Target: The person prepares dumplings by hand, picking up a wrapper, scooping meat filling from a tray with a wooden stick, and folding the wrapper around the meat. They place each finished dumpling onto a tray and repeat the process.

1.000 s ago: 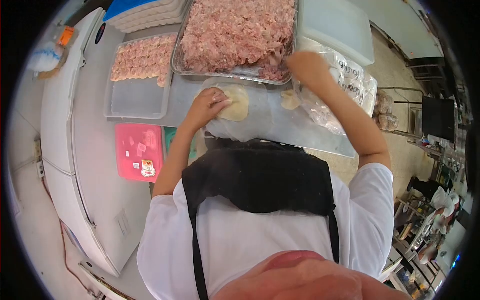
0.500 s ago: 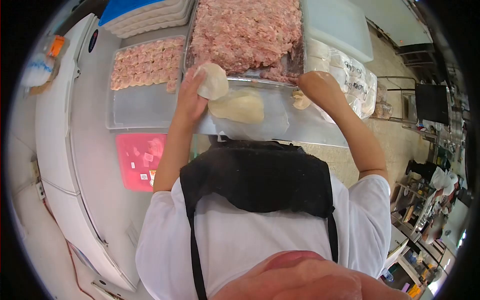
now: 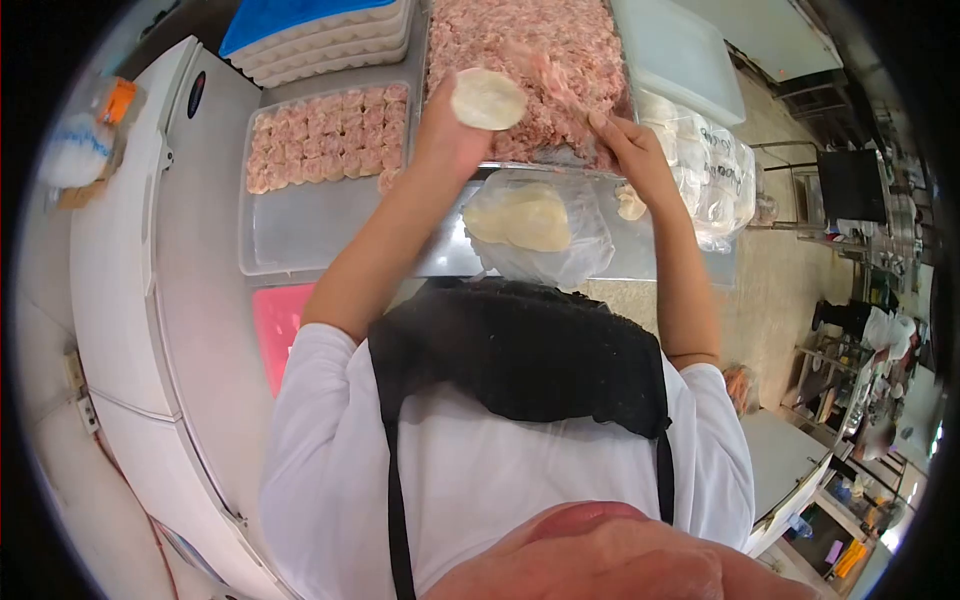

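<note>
My left hand (image 3: 450, 138) holds a round, pale dough wrapper (image 3: 489, 99) over the near left part of the meat tray. My right hand (image 3: 634, 150) is closed on the end of a thin, spatula-like tool (image 3: 580, 104); motion and pink meat blur its far end. Beneath both hands, a deep tray (image 3: 629, 92) is filled with ground meat (image 3: 515, 40). In front of it, a stack of wrappers (image 3: 520, 218) lies on a clear plastic bag (image 3: 592, 240). A small piece of dough (image 3: 630, 202) sits near my right wrist.
At left, a clear tray (image 3: 320, 232) carries rows of meat-filled dumplings (image 3: 330, 135). Stacked white trays with a blue top (image 3: 305, 22) stand behind it. Bagged wrapper stacks (image 3: 712, 170) and a translucent lid (image 3: 675, 60) are at right. A white fridge (image 3: 115, 270) borders the left.
My left hand has moved right and up with the wrapper, over the meat. My right hand has lifted from the tray's near right corner, and the tool now shows with meat on it.
</note>
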{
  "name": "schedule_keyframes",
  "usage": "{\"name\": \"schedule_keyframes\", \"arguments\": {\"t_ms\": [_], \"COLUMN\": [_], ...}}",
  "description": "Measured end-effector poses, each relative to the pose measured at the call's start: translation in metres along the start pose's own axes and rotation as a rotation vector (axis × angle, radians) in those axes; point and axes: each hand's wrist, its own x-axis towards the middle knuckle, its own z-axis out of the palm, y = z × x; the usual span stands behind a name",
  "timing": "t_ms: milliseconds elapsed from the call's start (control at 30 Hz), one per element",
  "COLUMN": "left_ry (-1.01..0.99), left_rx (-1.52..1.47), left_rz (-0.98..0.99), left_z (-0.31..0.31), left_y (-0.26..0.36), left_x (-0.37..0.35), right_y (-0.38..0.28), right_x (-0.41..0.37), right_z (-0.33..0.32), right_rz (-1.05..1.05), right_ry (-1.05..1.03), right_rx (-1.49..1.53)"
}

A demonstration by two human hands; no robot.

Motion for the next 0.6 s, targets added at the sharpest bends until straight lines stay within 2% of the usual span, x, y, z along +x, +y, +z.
{"name": "schedule_keyframes", "arguments": {"t_ms": [33, 100, 133, 167, 233, 267, 300, 367, 400, 433, 567, 600], "left_ry": [-0.052, -0.154, -0.122, -0.089, -0.049, -0.327, -0.605, -0.566, -0.247, 0.073, 0.109, 0.116], "left_rx": [-0.06, -0.18, -0.177, -0.173, -0.189, -0.306, -0.419, -0.388, -0.247, -0.104, -0.035, -0.03], "left_rz": [-0.028, -0.086, -0.1, -0.114, -0.114, -0.137, -0.158, -0.047, 0.078, 0.2, 0.339, 0.359], "left_z": [0.015, 0.04, 0.041, 0.04, 0.022, -0.017, -0.068, -0.071, -0.03, -0.005, -0.006, -0.011], "left_y": [-0.003, -0.004, -0.003, 0.0, 0.002, 0.002, 0.004, 0.01, 0.023, 0.03, 0.04, 0.041], "left_x": [-0.002, -0.006, -0.004, 0.0, 0.014, 0.038, 0.071, 0.068, 0.032, 0.009, -0.009, -0.012], "right_y": [-0.007, 0.006, 0.014, 0.019, 0.017, 0.013, 0.0, -0.019, -0.022, -0.019, 0.011, 0.016], "right_x": [-0.001, 0.007, 0.01, 0.008, 0.001, -0.003, -0.012, -0.012, -0.012, -0.004, 0.025, 0.026], "right_z": [0.008, 0.025, 0.033, 0.041, 0.016, 0.001, -0.01, -0.02, -0.022, -0.017, 0.016, 0.02], "right_rz": [-0.011, -0.162, -0.233, -0.365, -0.451, -0.492, -0.425, -0.31, -0.25, -0.319, -0.433, -0.431], "right_ry": [0.021, 0.09, 0.123, 0.156, 0.14, 0.127, 0.075, -0.025, -0.08, -0.051, -0.206, -0.217], "right_rx": [0.12, -0.12, -0.24, -0.224, -0.543, -0.703, -0.766, -0.914, -0.987, -1.101, -1.312, -1.242]}}
